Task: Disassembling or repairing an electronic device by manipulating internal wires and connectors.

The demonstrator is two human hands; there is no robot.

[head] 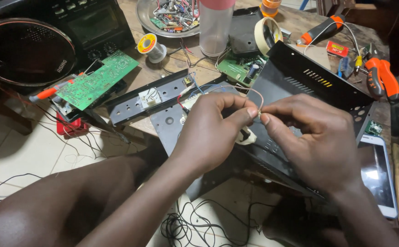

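My left hand [215, 130] and my right hand [316, 139] meet fingertip to fingertip over an opened black metal device case [300, 82]. Both pinch the end of a thin pale wire [249, 90] that loops up from the case's inner parts and curves back down to my fingers. A small white part [246, 136] shows under my left palm. A black metal panel [162, 96] with a white connector lies just left of my left hand.
A green circuit board [96, 80] rests on a black radio [39, 41] at left. Solder spool [150, 45], clear cup [215, 25], tape roll [267, 34], parts tray [172, 16] behind. Orange pliers [382, 77] and a phone [378, 176] at right. Loose wires on the tiled floor below.
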